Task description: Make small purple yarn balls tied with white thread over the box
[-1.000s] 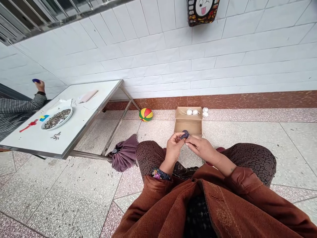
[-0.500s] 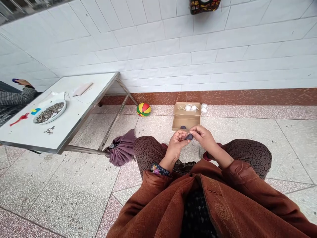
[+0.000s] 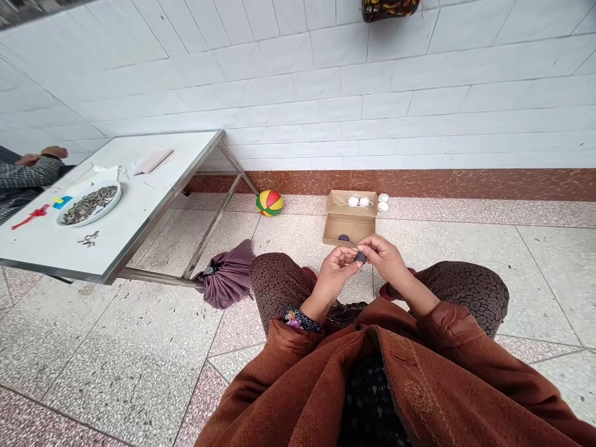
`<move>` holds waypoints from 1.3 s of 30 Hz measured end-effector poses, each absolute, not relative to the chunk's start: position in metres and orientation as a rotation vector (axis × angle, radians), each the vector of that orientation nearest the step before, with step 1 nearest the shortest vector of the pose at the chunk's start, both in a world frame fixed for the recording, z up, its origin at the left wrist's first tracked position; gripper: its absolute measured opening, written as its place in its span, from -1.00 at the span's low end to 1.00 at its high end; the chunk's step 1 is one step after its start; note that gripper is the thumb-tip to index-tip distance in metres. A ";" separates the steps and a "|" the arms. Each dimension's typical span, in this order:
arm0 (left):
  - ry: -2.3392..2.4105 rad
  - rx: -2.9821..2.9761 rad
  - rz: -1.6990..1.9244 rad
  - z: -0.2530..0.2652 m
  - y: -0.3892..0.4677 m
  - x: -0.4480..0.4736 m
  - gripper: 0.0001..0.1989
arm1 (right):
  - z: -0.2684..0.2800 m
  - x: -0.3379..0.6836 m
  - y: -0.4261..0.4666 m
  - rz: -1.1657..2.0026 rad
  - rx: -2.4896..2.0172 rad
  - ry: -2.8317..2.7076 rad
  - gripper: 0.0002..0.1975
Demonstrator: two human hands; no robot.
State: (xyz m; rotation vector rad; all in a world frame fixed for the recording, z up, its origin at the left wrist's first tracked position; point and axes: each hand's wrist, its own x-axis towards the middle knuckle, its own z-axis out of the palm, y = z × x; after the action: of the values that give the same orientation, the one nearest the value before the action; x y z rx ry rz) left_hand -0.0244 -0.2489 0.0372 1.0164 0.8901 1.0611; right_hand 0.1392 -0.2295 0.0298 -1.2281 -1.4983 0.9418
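Rust-brown woven-cloth jacket (image 3: 279, 397), around five o'clock of view. Smooth, glossy brown sleeve cuffs (image 3: 291, 339). Front edge: slit buttonhole (image 3: 401, 359), tan stitched pattern (image 3: 416, 390). Black inner top with pale flecks (image 3: 372, 397), five o'clock. Black, white-dotted inner cuff with pink-purple flowers (image 3: 300, 320), six o'clock, behind left hand (image 3: 336, 273). Brown pebble-patterned trousers (image 3: 465, 295), four o'clock.

Wall (image 3: 302, 93): white rectangular tiles, joints visible. A brown-red marbled skirting (image 3: 465, 185) runs along its foot. Floor (image 3: 465, 248): speckled slabs, pale grey, with pinkish bands (image 3: 237, 332) and dark joint lines. Table (image 3: 121, 239): located left, near the wall; white top, metal edging, metal frame (image 3: 159, 277) beneath. Lighting: bright and even, shadows soft. Upper left corner: dark strip (image 3: 32, 11), too blurred to identify.
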 end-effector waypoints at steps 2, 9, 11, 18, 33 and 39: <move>0.900 1.032 1.110 0.036 -0.248 -0.025 -0.65 | 0.029 0.138 -0.230 1.003 -1.216 -1.461 -0.70; 0.869 0.906 1.122 0.038 -0.249 -0.022 -0.54 | 0.023 0.132 -0.232 1.154 -1.189 -1.351 -0.66; 0.853 0.874 1.129 0.039 -0.250 -0.021 -0.56 | 0.019 0.131 -0.233 1.196 -1.191 -1.335 -0.66; 0.906 0.779 1.233 0.031 -0.244 -0.024 -0.58 | 0.017 0.133 -0.243 1.081 -1.239 -1.557 -0.73; 1.010 1.024 1.053 0.034 -0.250 -0.027 -0.66 | 0.037 0.143 -0.234 0.621 -1.031 -1.942 -0.81; 0.912 0.947 1.034 0.037 -0.253 -0.026 -0.62 | 0.032 0.143 -0.237 0.611 -1.042 -1.857 -0.83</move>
State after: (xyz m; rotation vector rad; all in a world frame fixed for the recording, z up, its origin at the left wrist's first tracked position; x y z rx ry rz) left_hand -0.0259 -0.2529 0.0374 0.9474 0.9116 1.0342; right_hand 0.1431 -0.2367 0.0323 -1.0416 -1.8573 0.6111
